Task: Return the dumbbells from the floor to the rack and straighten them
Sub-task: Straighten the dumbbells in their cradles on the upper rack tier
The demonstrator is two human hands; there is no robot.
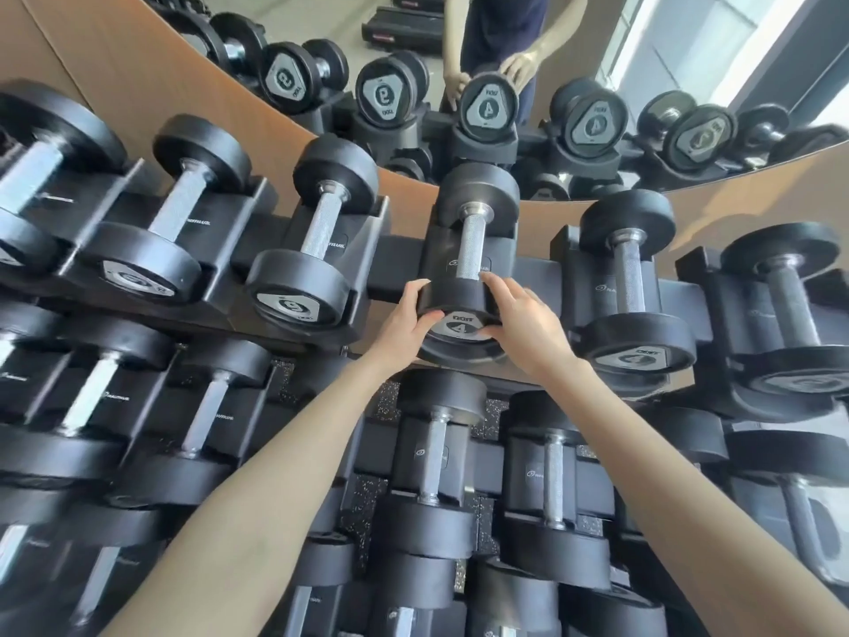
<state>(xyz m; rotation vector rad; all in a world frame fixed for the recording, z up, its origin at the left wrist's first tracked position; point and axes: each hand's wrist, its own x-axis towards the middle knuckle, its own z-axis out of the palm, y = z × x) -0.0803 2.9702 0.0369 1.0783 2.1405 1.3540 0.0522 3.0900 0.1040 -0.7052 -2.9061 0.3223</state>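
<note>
A black dumbbell marked 4 (472,243) lies in a cradle on the top tier of the black rack (395,259), its steel handle pointing away from me. Its near head faces me with a grey plate showing the number. My left hand (409,321) grips the left side of that near head, thumb over the face. My right hand (521,324) grips its right side, fingers curled over the rim. Both hands hold the same head.
Neighbouring cradles hold a dumbbell marked 6 (305,268) on the left and another marked 4 (636,287) on the right. Lower tiers carry several more dumbbells (436,457). A mirror (551,62) behind the rack reflects the dumbbells and me. Speckled floor (386,397) shows between tiers.
</note>
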